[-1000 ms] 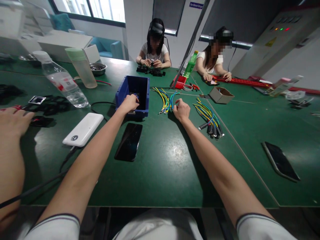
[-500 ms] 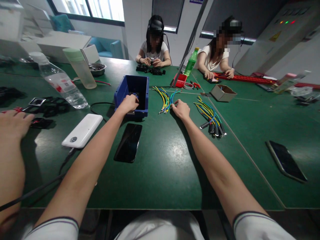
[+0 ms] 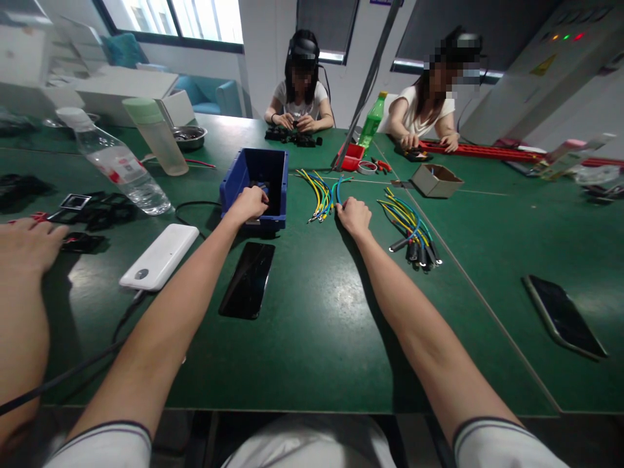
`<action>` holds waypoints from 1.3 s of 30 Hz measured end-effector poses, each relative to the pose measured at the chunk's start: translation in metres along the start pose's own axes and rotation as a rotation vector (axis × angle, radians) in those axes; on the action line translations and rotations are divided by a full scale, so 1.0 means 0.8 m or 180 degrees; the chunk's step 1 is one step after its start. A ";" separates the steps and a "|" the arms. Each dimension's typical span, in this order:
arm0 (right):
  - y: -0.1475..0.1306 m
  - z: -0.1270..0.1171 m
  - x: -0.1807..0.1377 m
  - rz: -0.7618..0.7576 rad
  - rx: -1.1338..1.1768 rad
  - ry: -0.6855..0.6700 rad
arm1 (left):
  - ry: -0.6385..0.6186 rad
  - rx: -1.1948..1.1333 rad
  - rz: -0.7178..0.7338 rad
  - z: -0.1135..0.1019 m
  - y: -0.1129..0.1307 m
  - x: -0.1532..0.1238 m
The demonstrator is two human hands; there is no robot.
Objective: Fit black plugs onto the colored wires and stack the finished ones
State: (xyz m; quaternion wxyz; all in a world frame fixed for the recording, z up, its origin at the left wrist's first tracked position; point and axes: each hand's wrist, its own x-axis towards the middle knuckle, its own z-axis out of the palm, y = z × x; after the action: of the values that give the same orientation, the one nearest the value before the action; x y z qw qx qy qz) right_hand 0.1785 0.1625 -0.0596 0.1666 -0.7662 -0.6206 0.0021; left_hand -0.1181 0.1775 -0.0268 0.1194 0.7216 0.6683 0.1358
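My left hand [image 3: 250, 204] reaches over the near wall of a blue plastic bin [image 3: 227, 188], its fingers curled down inside. Small dark parts lie in the bin by the fingertips, and what the fingers close on is hidden. At the right edge of a bundle of yellow, green and blue wires [image 3: 319, 195], my right hand [image 3: 355, 214] pinches the near end of a blue wire [image 3: 338, 190]. To the right of this hand is a second bundle of wires [image 3: 407, 221] with black sleeves and metal ring ends.
A black phone [image 3: 247, 279], a white power bank [image 3: 160, 257] and a tilted water bottle [image 3: 121, 166] lie or stand leftward. Another person's hand [image 3: 32, 244] rests at far left. A cardboard box [image 3: 435, 182] and second phone [image 3: 564, 317] are rightward. Two people sit across the table.
My right hand has shifted very slightly right along with the blue wire. My left hand stays in the bin. The view has moved a little.
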 end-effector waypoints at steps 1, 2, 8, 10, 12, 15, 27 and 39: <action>0.001 0.001 0.000 0.0024 -0.0022 0.0015 | 0.0006 -0.0002 0.0004 0.001 -0.001 0.001; 0.001 0.001 0.001 0.0038 -0.0035 0.0029 | 0.0012 -0.0005 0.0005 0.001 -0.002 0.001; 0.002 -0.003 0.001 -0.0030 -0.0034 -0.0107 | 0.0053 -0.0013 0.0025 -0.001 0.000 -0.001; 0.002 -0.006 0.002 -0.0050 -0.0049 -0.0233 | 0.0057 -0.0019 0.0072 -0.002 0.002 -0.003; 0.002 -0.010 0.004 -0.0055 -0.0058 -0.0362 | 0.0055 -0.0026 0.0109 -0.003 0.004 -0.004; 0.003 -0.015 0.007 -0.0034 -0.0042 -0.0465 | 0.0011 -0.0042 0.0147 -0.003 0.003 -0.004; 0.007 -0.011 -0.008 0.0143 0.0340 -0.0178 | 0.0087 -0.0020 0.0070 0.002 0.001 0.000; 0.021 -0.017 -0.047 -0.0279 0.1216 0.0251 | 0.0193 0.0013 0.0042 0.005 -0.002 -0.001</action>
State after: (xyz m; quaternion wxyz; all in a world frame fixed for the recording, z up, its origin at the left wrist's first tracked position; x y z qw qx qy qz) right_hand 0.1887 0.1204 -0.0585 0.3330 -0.6924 -0.6347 0.0825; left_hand -0.1184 0.1767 -0.0313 0.0967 0.7218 0.6671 0.1571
